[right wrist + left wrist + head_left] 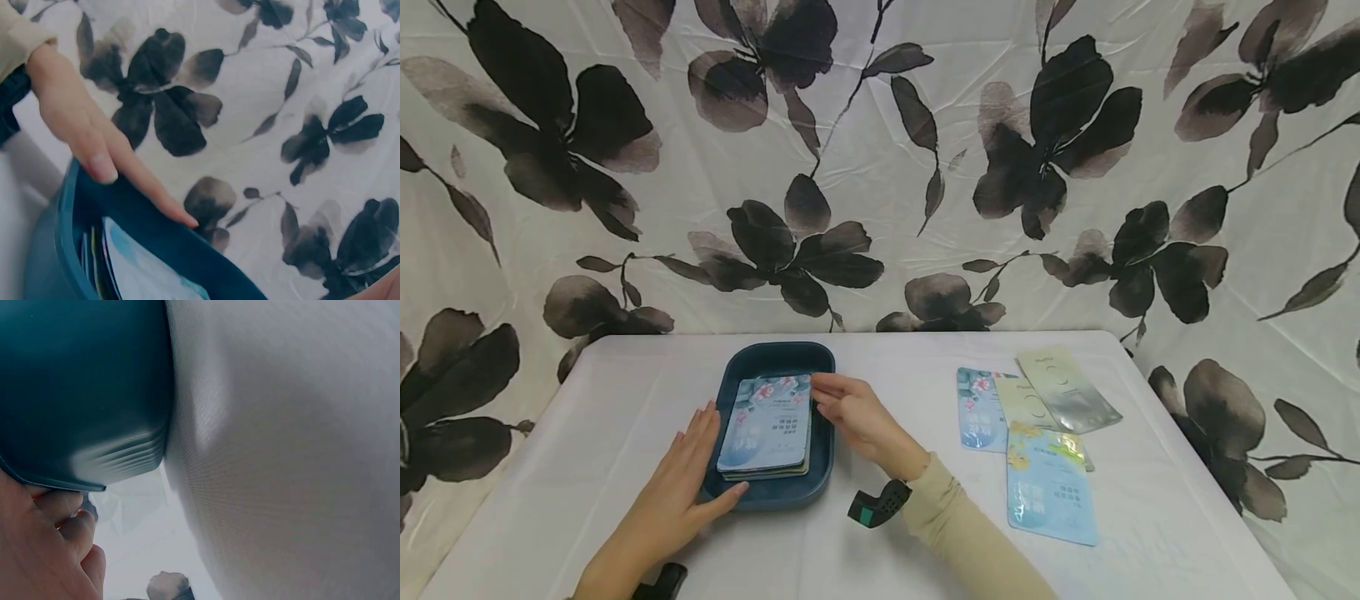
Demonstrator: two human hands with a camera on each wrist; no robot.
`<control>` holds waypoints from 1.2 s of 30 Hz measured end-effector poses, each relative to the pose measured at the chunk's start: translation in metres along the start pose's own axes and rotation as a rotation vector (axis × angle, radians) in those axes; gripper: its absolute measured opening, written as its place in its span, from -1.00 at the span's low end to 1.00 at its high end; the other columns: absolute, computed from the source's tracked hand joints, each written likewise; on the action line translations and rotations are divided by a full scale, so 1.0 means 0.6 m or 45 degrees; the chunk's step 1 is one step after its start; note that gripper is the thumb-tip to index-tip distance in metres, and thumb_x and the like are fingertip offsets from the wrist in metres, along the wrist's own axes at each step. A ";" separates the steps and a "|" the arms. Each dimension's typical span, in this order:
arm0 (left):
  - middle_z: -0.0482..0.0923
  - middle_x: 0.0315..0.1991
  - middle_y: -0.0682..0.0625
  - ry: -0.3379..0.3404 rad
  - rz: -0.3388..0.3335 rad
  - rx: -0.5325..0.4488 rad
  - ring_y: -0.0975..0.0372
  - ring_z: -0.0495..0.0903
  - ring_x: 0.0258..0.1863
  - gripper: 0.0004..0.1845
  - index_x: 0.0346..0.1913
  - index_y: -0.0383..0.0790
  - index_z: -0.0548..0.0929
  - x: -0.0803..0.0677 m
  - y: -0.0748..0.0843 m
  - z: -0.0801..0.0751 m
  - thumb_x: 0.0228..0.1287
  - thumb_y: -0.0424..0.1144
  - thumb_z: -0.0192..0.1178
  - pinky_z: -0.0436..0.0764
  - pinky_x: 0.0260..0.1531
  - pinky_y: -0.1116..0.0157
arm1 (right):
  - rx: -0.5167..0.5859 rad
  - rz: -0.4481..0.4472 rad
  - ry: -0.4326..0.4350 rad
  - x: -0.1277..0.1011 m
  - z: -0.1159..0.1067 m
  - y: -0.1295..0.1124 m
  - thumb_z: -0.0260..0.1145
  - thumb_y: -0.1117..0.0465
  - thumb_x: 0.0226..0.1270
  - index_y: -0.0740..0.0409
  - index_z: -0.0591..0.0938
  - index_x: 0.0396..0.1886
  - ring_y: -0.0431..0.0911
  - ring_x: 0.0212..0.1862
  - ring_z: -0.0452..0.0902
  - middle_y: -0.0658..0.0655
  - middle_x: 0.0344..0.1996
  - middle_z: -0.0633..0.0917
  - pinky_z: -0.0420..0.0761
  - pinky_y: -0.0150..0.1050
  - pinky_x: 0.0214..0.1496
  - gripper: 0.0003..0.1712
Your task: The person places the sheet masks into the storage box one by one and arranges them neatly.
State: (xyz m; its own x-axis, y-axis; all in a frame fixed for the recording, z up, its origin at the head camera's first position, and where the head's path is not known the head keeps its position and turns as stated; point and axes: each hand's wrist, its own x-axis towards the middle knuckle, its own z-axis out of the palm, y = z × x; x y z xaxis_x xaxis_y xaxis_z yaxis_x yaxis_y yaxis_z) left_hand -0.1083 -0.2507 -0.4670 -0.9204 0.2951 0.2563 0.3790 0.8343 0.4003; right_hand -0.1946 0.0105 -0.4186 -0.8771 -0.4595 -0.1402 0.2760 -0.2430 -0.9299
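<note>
Where my left hand [681,483] meets the dark teal rounded plastic tray [822,467], its fingers lie straight and flat along the tray's left wall, the thumb stretched across the near rim; nothing is gripped, the hand only rests against the tray. The left wrist view shows the same tray wall [81,394] close up, with my fingertips [75,528] tucked beside its lower edge on the white tablecloth [287,456]. My right hand [853,412] comes in over the tray's right rim, fingers extended and relaxed, their tips touching the far right corner of the top pale blue floral sachet [769,425]; whether they pinch it I cannot tell. The right wrist view shows the extended fingers [144,181] over the tray rim [162,244], with the stacked sachet edges [100,262] standing inside.

That sachet tops a small stack lying flat in the tray, which sits left of centre on the white-covered table [895,542]. To the right, well apart from the tray, lie loose sachets: a blue floral one [976,408], two pale yellow-silver ones [1063,390], and a blue-and-yellow one [1048,492] nearest me. A white curtain printed with dark flowers [880,167] hangs behind.
</note>
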 end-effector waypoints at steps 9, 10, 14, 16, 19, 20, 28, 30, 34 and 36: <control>-0.28 0.61 -0.11 0.003 0.007 -0.003 0.01 -0.28 0.58 0.13 0.59 -0.30 -0.15 -0.001 0.000 0.000 0.24 0.14 0.32 -0.26 0.50 -0.03 | -0.059 -0.108 -0.005 -0.023 -0.056 -0.006 0.03 0.45 0.47 0.50 0.43 0.30 0.14 0.33 0.43 0.39 0.28 0.49 0.41 -0.13 0.36 -0.55; -0.28 0.61 -0.11 0.004 0.009 -0.005 0.02 -0.29 0.58 0.13 0.59 -0.30 -0.15 -0.001 -0.001 0.001 0.24 0.14 0.32 -0.26 0.50 -0.03 | -0.088 -0.130 0.006 -0.027 -0.062 -0.007 0.03 0.43 0.48 0.50 0.46 0.28 0.15 0.33 0.43 0.38 0.26 0.51 0.42 -0.13 0.35 -0.56; -0.28 0.61 -0.10 0.011 0.017 -0.001 0.06 -0.31 0.58 0.12 0.58 -0.30 -0.14 -0.001 -0.001 0.001 0.24 0.15 0.31 -0.26 0.50 -0.03 | -0.214 -0.197 0.075 -0.045 -0.091 -0.014 0.06 0.38 0.46 0.44 0.55 0.20 0.19 0.30 0.45 0.34 0.21 0.56 0.47 -0.16 0.30 -0.61; -0.27 0.61 -0.11 0.014 0.020 0.005 0.07 -0.31 0.58 0.12 0.58 -0.31 -0.14 -0.002 -0.001 0.001 0.24 0.15 0.31 -0.26 0.50 -0.02 | -0.233 -0.220 0.111 -0.055 -0.105 -0.018 0.07 0.39 0.46 0.45 0.56 0.18 0.19 0.29 0.46 0.34 0.20 0.58 0.48 -0.16 0.29 -0.62; -0.25 0.61 -0.12 0.015 0.017 0.006 0.04 -0.29 0.58 0.12 0.58 -0.31 -0.13 -0.002 0.000 0.001 0.24 0.14 0.32 -0.26 0.50 -0.02 | -0.239 -0.237 0.164 -0.069 -0.126 -0.027 0.08 0.40 0.47 0.48 0.56 0.15 0.17 0.26 0.50 0.35 0.16 0.59 0.49 -0.15 0.28 -0.65; -0.25 0.61 -0.12 0.015 0.015 0.004 0.04 -0.28 0.58 0.12 0.58 -0.31 -0.13 -0.002 0.000 0.001 0.24 0.14 0.32 -0.26 0.50 -0.03 | -0.233 -0.238 0.182 -0.075 -0.133 -0.031 0.08 0.41 0.46 0.49 0.56 0.14 0.17 0.25 0.50 0.35 0.16 0.60 0.50 -0.14 0.28 -0.65; -0.23 0.60 -0.15 0.004 0.004 0.010 -0.01 -0.24 0.57 0.12 0.58 -0.32 -0.11 0.000 -0.001 0.003 0.23 0.17 0.31 -0.24 0.49 -0.04 | -0.213 -0.291 0.276 -0.127 -0.208 -0.063 0.09 0.40 0.48 0.56 0.50 0.17 0.12 0.22 0.54 0.38 0.16 0.57 0.48 -0.08 0.30 -0.63; -0.22 0.60 -0.16 0.002 -0.001 0.009 -0.04 -0.22 0.57 0.12 0.58 -0.32 -0.11 0.000 -0.001 0.003 0.23 0.17 0.31 -0.24 0.49 -0.06 | -0.218 -0.303 0.297 -0.140 -0.230 -0.071 0.09 0.39 0.50 0.57 0.48 0.18 0.03 0.18 0.58 0.36 0.15 0.58 0.47 -0.06 0.31 -0.62; -0.20 0.60 -0.18 0.003 -0.007 0.010 -0.07 -0.20 0.56 0.13 0.58 -0.32 -0.11 0.000 -0.002 0.002 0.23 0.18 0.31 -0.22 0.49 -0.08 | -0.222 -0.305 0.361 -0.166 -0.270 -0.084 0.10 0.36 0.51 0.60 0.43 0.21 -0.05 0.12 0.61 0.24 0.09 0.63 0.50 -0.12 0.28 -0.59; -0.19 0.60 -0.20 0.005 -0.007 0.010 -0.07 -0.21 0.56 0.12 0.58 -0.33 -0.11 -0.001 -0.002 0.002 0.23 0.17 0.31 -0.22 0.49 -0.07 | -0.226 -0.300 0.386 -0.178 -0.289 -0.087 0.10 0.35 0.52 0.60 0.43 0.21 -0.07 0.11 0.61 0.16 0.05 0.65 0.52 -0.18 0.25 -0.58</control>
State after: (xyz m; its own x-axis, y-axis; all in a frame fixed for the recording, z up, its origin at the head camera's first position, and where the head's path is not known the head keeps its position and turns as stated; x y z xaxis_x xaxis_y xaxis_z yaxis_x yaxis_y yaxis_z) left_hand -0.1086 -0.2516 -0.4686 -0.9221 0.2885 0.2578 0.3730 0.8397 0.3946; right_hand -0.1833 0.2206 -0.4141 -0.9913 -0.1307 0.0142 0.0054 -0.1485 -0.9889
